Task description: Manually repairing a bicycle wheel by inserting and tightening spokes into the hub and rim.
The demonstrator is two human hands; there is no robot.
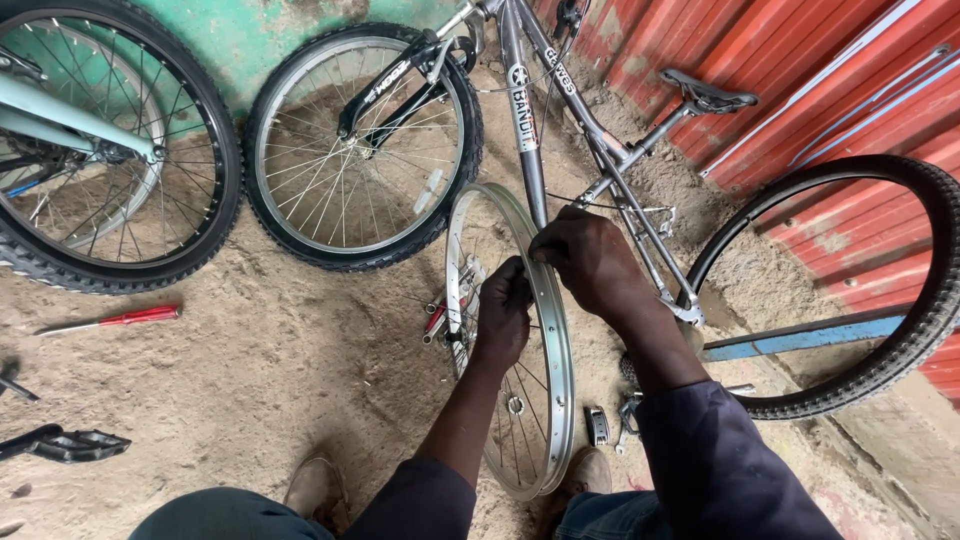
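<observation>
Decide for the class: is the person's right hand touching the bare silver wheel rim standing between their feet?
Touching. The head view shows the right hand with its fingers curled over the top edge of the silver rim, no gap between them.

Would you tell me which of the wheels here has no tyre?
The bare silver rim held upright between both hands; the two bicycle wheels behind it wear black tyres.

Two hands show: the left hand (503, 305) and the right hand (590, 262), both on one bare silver rim (556, 330). Two spoked wheels with tyres stand by the green wall, one at the left (215, 150) and one beside it (465, 120). One loose tyre (925, 300) leans on the red wall. One red-handled screwdriver (125, 318) lies on the sand. One black saddle (708, 95) shows.
</observation>
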